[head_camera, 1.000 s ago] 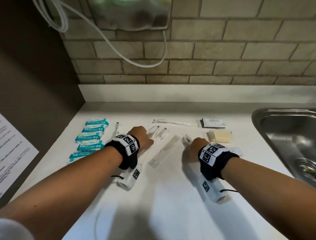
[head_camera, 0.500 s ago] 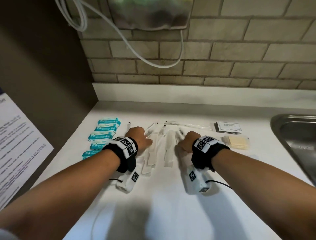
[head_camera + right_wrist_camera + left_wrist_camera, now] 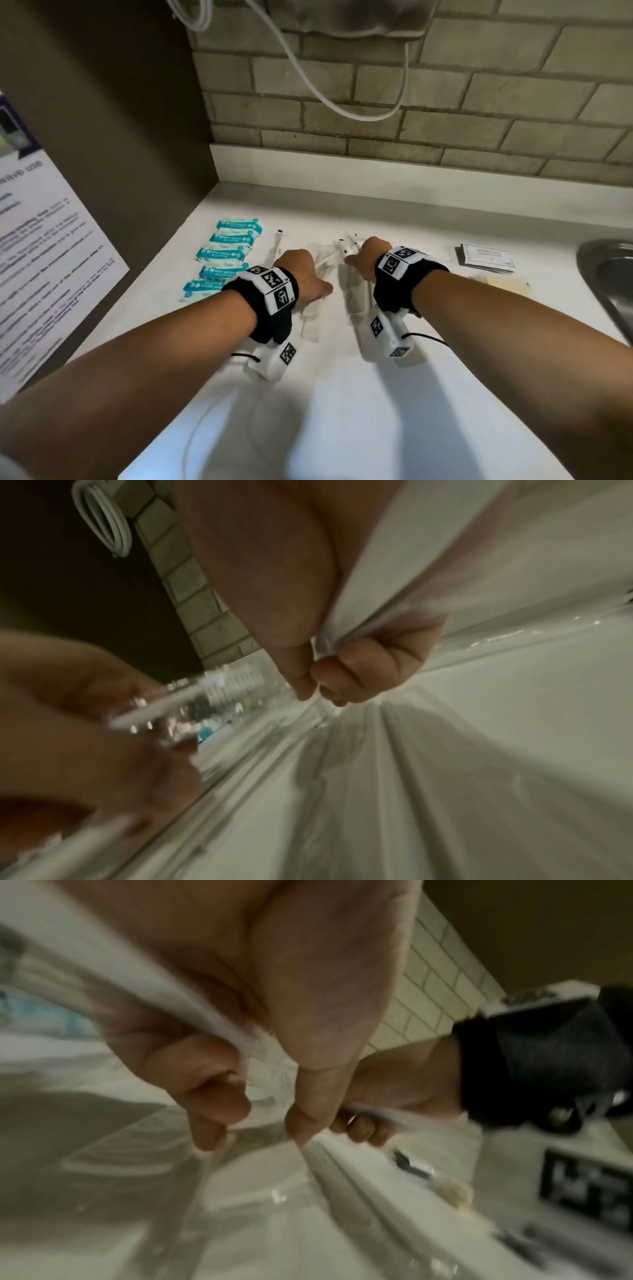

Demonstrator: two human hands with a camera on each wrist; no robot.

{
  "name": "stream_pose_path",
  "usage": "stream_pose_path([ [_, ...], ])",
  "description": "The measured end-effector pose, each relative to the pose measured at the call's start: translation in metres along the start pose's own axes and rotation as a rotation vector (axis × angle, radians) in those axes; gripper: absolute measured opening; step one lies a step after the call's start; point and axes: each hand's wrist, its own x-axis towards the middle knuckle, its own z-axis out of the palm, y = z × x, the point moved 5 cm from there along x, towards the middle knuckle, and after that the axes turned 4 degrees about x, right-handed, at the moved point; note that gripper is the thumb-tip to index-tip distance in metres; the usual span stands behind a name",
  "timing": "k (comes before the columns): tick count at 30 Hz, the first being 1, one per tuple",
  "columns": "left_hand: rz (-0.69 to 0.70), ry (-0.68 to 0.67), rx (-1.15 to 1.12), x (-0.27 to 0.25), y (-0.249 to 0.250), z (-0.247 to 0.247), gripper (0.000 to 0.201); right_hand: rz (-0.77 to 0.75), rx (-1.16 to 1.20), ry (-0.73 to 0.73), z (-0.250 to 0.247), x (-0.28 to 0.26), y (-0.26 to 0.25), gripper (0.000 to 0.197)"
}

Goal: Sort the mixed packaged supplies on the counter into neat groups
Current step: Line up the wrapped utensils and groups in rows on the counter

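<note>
Several long clear plastic packets (image 3: 354, 291) with white sticks inside lie side by side in the middle of the white counter (image 3: 342, 394). My left hand (image 3: 308, 281) rests on their left side; in the left wrist view its curled fingers and thumb (image 3: 260, 1112) pinch a clear packet (image 3: 267, 1069). Close beside it, my right hand (image 3: 363, 260) sits at the packets' far ends. The right wrist view shows its thumb and curled fingers (image 3: 318, 688) pinching a clear packet's edge (image 3: 359, 610). Both views are blurred.
Teal packets (image 3: 229, 257) lie in a column at the left near a brown side wall. A stack of black-and-white sachets (image 3: 486, 257) and pale yellow packets (image 3: 507, 286) lie to the right. A steel sink (image 3: 609, 274) is at the far right. A white cable (image 3: 308, 78) hangs on the brick wall.
My right hand has moved left until it is close beside the left hand. The clear packets, earlier slanted and spread, now lie gathered and parallel. Both hands sit slightly farther back.
</note>
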Motion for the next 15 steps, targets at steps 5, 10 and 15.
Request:
stream_pose_path([
  [5, -0.008, 0.128, -0.111, -0.004, -0.019, -0.032, 0.037, 0.045, -0.014, 0.028, 0.011, 0.002, -0.015, 0.04],
  [10, 0.0, 0.121, -0.086, 0.0, -0.031, -0.035, 0.044, 0.043, 0.044, -0.03, 0.013, 0.009, -0.025, 0.026],
  [15, 0.0, 0.079, -0.043, 0.009, -0.031, -0.022, 0.05, -0.005, 0.134, 0.025, 0.0, 0.017, -0.032, 0.01],
])
